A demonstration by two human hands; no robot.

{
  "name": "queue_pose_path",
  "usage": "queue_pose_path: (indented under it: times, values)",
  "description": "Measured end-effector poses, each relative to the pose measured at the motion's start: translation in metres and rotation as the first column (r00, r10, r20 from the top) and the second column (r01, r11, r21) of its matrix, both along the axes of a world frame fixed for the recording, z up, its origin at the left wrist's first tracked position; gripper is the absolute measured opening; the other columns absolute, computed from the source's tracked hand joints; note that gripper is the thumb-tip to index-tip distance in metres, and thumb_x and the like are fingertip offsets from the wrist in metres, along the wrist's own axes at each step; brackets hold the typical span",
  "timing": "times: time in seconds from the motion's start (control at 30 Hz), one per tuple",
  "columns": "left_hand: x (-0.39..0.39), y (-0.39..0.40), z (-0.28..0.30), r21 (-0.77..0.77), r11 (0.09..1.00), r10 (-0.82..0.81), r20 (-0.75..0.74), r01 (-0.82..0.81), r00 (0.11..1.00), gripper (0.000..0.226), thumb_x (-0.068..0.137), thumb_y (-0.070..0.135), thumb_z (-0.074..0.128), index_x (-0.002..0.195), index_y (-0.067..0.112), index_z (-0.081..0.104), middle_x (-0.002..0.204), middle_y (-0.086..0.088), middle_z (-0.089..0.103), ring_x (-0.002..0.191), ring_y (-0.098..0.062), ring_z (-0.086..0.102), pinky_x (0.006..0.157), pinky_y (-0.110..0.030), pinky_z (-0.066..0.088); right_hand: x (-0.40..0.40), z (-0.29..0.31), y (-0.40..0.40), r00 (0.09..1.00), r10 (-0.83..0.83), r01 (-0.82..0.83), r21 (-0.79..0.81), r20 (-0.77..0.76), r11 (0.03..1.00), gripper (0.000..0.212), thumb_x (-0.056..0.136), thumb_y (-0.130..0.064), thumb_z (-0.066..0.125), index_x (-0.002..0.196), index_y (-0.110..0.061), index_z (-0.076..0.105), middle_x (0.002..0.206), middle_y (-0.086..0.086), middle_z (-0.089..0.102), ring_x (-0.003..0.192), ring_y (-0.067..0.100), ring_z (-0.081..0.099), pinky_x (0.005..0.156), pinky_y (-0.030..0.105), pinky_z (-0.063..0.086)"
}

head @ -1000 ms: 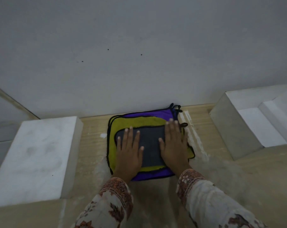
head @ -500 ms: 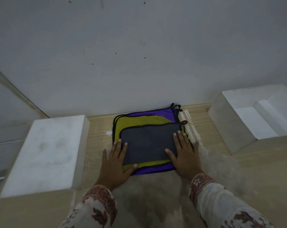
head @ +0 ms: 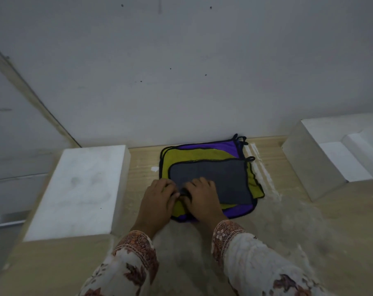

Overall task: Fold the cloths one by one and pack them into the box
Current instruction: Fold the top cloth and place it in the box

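At the grey cloth's near-left corner, both hands meet, fingers curled, pinching it.

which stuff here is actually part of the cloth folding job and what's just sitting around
Part of the job:
- grey cloth, top of the stack, both hands at its near left corner
- yellow-green cloth
- purple cloth, at the bottom
- open white box, at the right

Just lying about:
- white block, at the left

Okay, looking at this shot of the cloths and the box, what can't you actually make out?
- Grey cloth, head view: near-left corner hidden under both hands, left hand and right hand; grip unclear.
- Open white box: right part cut off by the frame edge.
- Purple cloth: mostly covered by yellow-green cloth.
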State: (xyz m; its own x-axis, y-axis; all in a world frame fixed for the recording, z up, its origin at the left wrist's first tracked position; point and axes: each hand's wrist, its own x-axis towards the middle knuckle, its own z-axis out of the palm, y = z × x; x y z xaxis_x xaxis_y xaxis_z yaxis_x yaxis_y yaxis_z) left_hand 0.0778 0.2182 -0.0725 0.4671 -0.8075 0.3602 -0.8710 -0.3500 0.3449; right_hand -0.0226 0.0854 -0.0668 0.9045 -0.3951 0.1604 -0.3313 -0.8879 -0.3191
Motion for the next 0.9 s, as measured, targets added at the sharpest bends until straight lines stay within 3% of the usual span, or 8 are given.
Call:
queue_pose_path:
  times: [0.1,0.17,0.3,0.37,0.57,0.63,0.73,0.9]
  values:
    - [0.005,0.0,0.01,-0.078,0.988,0.11,-0.262,-0.134,0.959,0.019,0.096,0.039,0.048,0.093,0.022,0.057,0.088,0.008,0.054,0.075,-0.007,0.051,0.064,-0.018,0.04,0.007,0.003,0.004,0.993,-0.036,0.034,0.021,0.114,0.999,0.009,0.082,-0.024,0.057,0.087,-0.018,0.062,0.086,0.003,0.062,0.08,0.026,0.059,0.068,0.037,0.046]
    - [0.01,-0.003,0.012,-0.043,0.959,0.225,-0.487,-0.281,0.844,0.04,0.095,0.053,0.039,0.082,0.022,0.059,0.071,0.009,0.06,0.061,-0.008,0.057,0.055,-0.026,0.044,0.009,0.006,0.002,0.982,-0.053,0.041,0.072,0.179,0.997,0.01,0.085,-0.022,0.056,0.091,-0.018,0.062,0.088,0.003,0.062,0.082,0.024,0.059,0.067,0.036,0.049]
    - [0.029,-0.031,0.012,0.217,0.876,0.33,-0.921,-0.43,0.206,0.07,0.092,0.063,0.037,0.091,0.001,0.069,0.083,-0.019,0.072,0.068,-0.03,0.07,0.058,-0.032,0.056,0.007,0.009,0.001,0.976,-0.04,0.022,0.086,0.214,0.996,0.012,0.088,-0.024,0.053,0.095,-0.019,0.061,0.091,0.001,0.062,0.084,0.021,0.058,0.066,0.031,0.048]
    - [0.041,-0.045,0.009,0.276,0.851,0.331,-0.942,-0.448,0.049,0.073,0.087,0.065,0.046,0.097,-0.003,0.069,0.092,-0.023,0.071,0.081,-0.037,0.07,0.067,-0.039,0.06,0.005,0.007,0.004,0.98,-0.011,-0.003,0.071,0.2,0.997,0.017,0.088,-0.027,0.048,0.095,-0.018,0.061,0.091,0.002,0.062,0.084,0.022,0.059,0.065,0.032,0.048]
    - [0.055,-0.069,-0.003,0.244,0.824,0.444,-0.838,-0.512,0.316,0.031,0.07,0.04,0.073,0.061,0.011,0.064,0.087,-0.023,0.071,0.083,-0.036,0.068,0.081,-0.049,0.056,-0.008,-0.007,0.016,0.994,0.012,-0.023,0.106,0.107,0.994,0.009,0.088,-0.027,0.049,0.089,-0.019,0.051,0.085,0.003,0.059,0.074,0.025,0.055,0.054,0.034,0.038]
    - [0.053,-0.074,0.008,0.232,0.819,0.484,-0.771,-0.525,0.414,0.013,0.079,0.024,0.071,0.082,0.012,0.071,0.101,-0.016,0.071,0.096,-0.031,0.065,0.089,-0.038,0.053,-0.01,-0.009,0.016,0.994,-0.009,-0.004,0.123,0.109,0.992,0.008,0.088,-0.027,0.05,0.088,-0.021,0.046,0.079,0.003,0.057,0.066,0.025,0.054,0.05,0.033,0.031]
    - [0.048,-0.084,0.018,0.127,0.858,0.436,-0.693,-0.498,0.574,0.023,0.081,0.018,0.069,0.101,0.007,0.07,0.099,-0.009,0.07,0.093,-0.024,0.063,0.08,-0.026,0.046,-0.01,-0.006,0.015,0.99,-0.056,0.038,0.139,0.131,0.99,0.016,0.094,-0.036,0.046,0.087,-0.021,0.045,0.073,0.002,0.056,0.058,0.022,0.052,0.046,0.034,0.032]
    - [0.035,-0.112,0.023,0.053,0.907,0.315,-0.746,-0.419,0.587,0.009,0.081,0.014,0.069,0.089,0.012,0.066,0.075,0.005,0.062,0.068,-0.01,0.057,0.059,-0.016,0.045,-0.024,-0.005,0.005,0.935,-0.311,0.27,0.227,0.169,0.936,0.029,0.096,-0.039,0.045,0.074,-0.021,0.041,0.063,-0.005,0.044,0.052,0.015,0.042,0.046,0.03,0.027]
